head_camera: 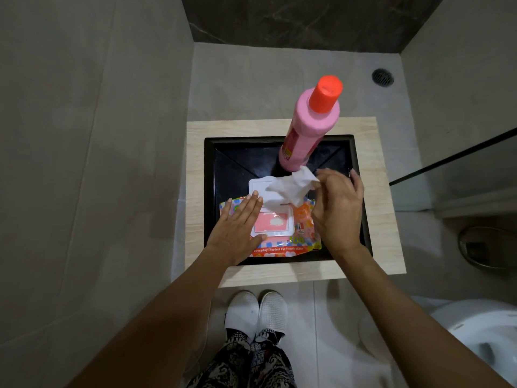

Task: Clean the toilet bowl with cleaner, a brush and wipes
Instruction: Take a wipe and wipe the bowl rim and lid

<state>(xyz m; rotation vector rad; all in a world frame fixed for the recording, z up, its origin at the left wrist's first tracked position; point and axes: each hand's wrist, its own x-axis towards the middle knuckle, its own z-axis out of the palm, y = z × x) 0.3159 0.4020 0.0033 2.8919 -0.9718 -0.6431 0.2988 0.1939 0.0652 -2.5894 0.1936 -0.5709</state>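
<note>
Pulling a wipe (291, 187), pinched in right hand (337, 208), from pack (303, 219); left hand (237, 233) flat, fingers spread, pressing pack down. Best drawn straight, slowly, avoiding extra sheets.

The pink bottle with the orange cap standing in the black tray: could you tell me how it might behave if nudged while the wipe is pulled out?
The pink bottle is tall and narrow, so it probably tips easily. It looks round, so once down it would likely roll. The right hand pulls the wipe right beside its base, so a bump seems possible.
</note>
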